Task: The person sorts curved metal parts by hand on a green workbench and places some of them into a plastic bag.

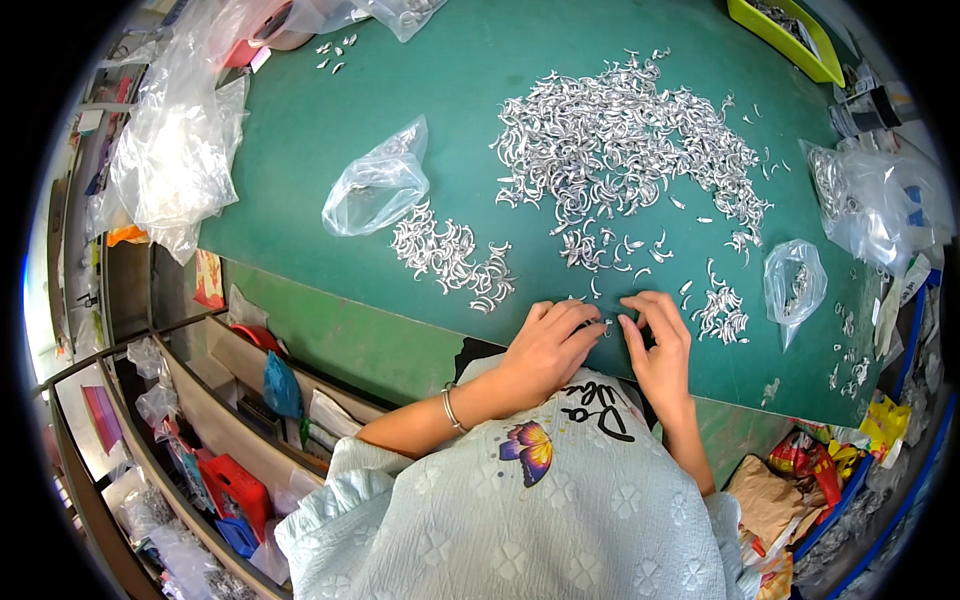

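My left hand (550, 343) is at the table's near edge, its fingers closed in a pinch on a small curved silvery metal piece (607, 326). Just right of it, my right hand (659, 345) has bent fingers, with thumb and forefinger a little apart and nothing visible between them. Beyond both hands spreads a large heap of curved silvery metal pieces (610, 135). A smaller pile (450, 253) lies to the left of my left hand, and another small pile (721, 313) is close to the right of my right hand.
The green table (300, 200) also bears a clear plastic bag (375, 185) at left and a small one (795, 285) at right. Larger bags (180, 150) hang over the far left corner. A yellow-green bin (800, 40) stands far right. Open drawers (250, 400) flank me at left.
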A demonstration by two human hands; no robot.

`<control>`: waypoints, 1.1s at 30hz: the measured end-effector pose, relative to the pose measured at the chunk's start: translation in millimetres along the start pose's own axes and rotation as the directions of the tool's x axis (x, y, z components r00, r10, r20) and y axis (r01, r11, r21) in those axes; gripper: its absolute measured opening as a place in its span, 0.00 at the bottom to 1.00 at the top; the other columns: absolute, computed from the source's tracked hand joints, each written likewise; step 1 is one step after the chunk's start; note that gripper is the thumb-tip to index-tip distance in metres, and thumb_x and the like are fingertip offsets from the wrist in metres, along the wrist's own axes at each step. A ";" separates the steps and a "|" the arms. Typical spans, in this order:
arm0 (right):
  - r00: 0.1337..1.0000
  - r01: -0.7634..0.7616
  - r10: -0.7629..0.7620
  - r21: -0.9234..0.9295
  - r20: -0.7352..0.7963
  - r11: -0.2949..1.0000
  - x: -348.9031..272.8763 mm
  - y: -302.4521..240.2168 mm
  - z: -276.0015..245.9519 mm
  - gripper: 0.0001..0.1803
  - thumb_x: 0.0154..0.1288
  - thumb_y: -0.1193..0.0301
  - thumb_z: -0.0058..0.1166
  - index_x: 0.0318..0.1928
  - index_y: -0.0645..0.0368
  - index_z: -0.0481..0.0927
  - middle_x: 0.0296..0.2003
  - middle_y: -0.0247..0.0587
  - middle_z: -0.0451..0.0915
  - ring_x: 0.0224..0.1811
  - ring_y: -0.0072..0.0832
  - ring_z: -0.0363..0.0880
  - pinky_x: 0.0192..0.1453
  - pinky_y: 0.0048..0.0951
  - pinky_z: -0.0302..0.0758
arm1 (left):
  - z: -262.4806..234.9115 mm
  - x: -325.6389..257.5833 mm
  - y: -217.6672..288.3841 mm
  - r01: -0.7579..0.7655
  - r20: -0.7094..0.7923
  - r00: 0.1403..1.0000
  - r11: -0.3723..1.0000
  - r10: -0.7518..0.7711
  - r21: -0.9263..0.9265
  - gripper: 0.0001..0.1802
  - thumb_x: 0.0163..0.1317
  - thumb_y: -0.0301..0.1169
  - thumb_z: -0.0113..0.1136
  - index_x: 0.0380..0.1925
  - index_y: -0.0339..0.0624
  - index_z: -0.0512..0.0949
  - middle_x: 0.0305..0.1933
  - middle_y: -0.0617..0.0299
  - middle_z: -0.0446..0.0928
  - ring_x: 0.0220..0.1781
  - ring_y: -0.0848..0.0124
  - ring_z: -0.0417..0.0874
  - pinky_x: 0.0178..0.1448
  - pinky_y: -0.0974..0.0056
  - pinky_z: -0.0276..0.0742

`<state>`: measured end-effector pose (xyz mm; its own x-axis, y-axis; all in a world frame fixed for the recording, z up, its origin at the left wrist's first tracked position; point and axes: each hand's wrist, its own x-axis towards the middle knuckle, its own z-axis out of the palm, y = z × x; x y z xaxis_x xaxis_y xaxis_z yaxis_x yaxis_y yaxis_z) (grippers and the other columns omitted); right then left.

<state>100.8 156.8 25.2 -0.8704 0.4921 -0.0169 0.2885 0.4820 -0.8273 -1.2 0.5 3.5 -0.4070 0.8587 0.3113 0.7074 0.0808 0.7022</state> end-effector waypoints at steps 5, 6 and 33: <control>0.988 0.149 -0.146 -0.051 0.058 0.988 -1.8 -5.2 9.7 0.16 0.57 0.76 0.64 0.47 0.61 0.80 0.43 0.43 0.76 0.38 0.40 0.78 0.40 0.35 0.76 | -4.0 1.8 -0.5 0.246 -0.136 0.965 0.957 -0.225 0.156 0.20 0.52 0.21 0.63 0.48 0.39 0.78 0.53 0.57 0.73 0.55 0.59 0.73 0.54 0.55 0.64; 0.978 0.201 -0.196 -0.075 0.067 0.977 -2.1 -4.1 15.7 0.16 0.57 0.75 0.65 0.47 0.60 0.80 0.43 0.42 0.75 0.39 0.40 0.78 0.41 0.37 0.76 | -3.8 2.6 -2.0 0.247 -0.141 0.964 0.956 -0.226 0.161 0.19 0.52 0.21 0.64 0.47 0.40 0.78 0.51 0.58 0.73 0.54 0.59 0.73 0.53 0.56 0.63; 0.972 0.181 -0.213 -0.263 -0.097 0.948 3.6 8.4 3.7 0.07 0.55 0.79 0.64 0.36 0.61 0.82 0.36 0.40 0.76 0.40 0.40 0.73 0.44 0.38 0.70 | 13.7 11.7 5.8 -0.076 0.048 0.996 0.997 0.075 0.007 0.14 0.54 0.25 0.64 0.43 0.38 0.78 0.50 0.55 0.75 0.54 0.59 0.75 0.52 0.58 0.67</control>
<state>98.6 159.9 16.2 -0.8688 0.4462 0.2147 0.2204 0.7368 -0.6392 6.0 18.0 2.4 -0.3243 0.8857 0.3321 0.7401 0.0190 0.6723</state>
